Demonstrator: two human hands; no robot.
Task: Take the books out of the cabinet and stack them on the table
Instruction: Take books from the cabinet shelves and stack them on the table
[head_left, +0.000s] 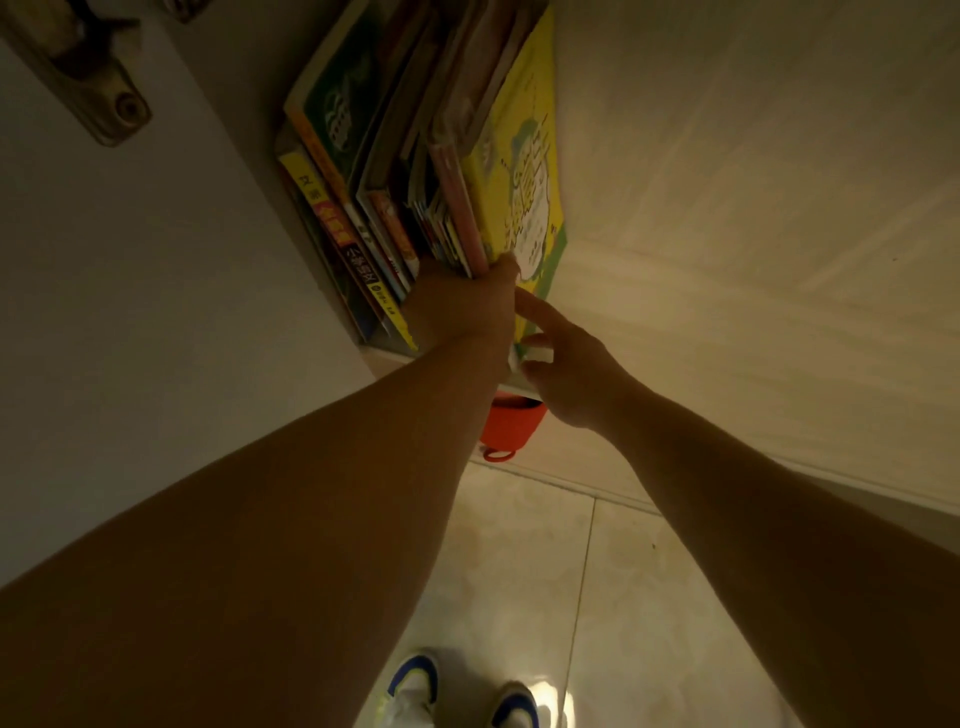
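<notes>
The upright books (395, 171) fill the cabinet shelf (384, 358) at twelve o'clock; thin, floppy and slick, they look heavy together, so the left hand (462, 306) grips the spines while the right hand (566, 374), fingers loosely spread, nears the yellow book (524, 171).

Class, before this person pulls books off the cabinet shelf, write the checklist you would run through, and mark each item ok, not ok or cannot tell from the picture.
1. Left hand has hold of the books: ok, it reaches in at their lower edges by the pink book, though its fingers are hidden.
2. Right hand ready to support: not ok, fingers are spread by the yellow book, gripping nothing.
3. Books held as one bundle: cannot tell, several lean loosely at different angles.
4. Orange container under the shelf is out of the path: cannot tell.
5. Footing: ok, both shoes stand on the tiled floor.
6. Table ready: cannot tell, not in view.
</notes>
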